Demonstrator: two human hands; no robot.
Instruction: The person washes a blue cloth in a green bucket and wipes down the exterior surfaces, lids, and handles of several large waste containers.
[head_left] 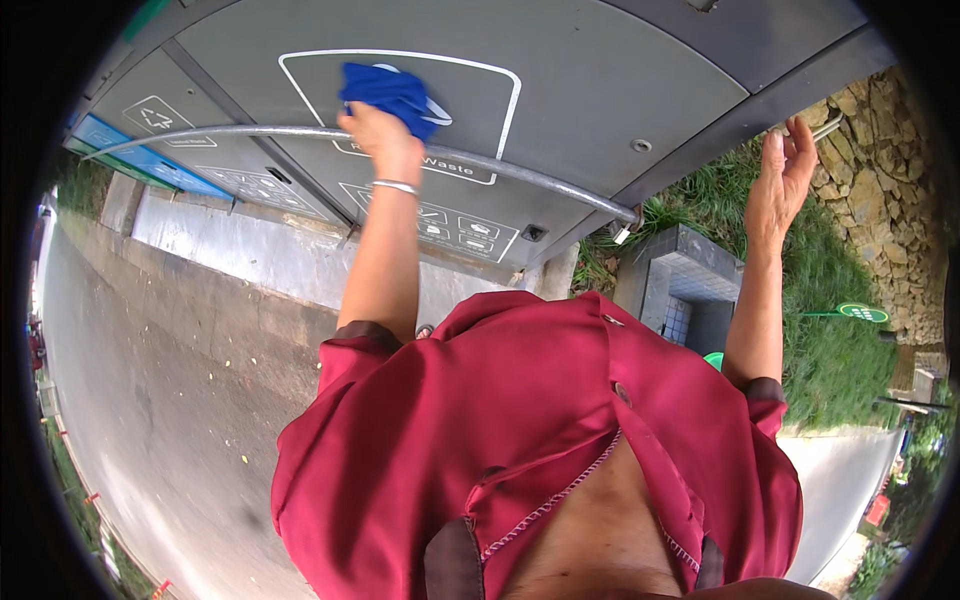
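Red shirt (470,390) fronts blue cloth (388,95) inside roomy outline (509,125).

Along the far side, the metal bar (270,130) runs crosswise in front of the grey panel (590,90), so a hand must pass over it, as the left hand (385,138) does; the gap behind it cannot be judged. Bare panel leaves room to the right of the blue cloth (388,92). At right, the cabinet's edge and a pale rod (829,126) crowd the right hand's (782,185) fingertips, with a basin (650,260) to its left, nearer.
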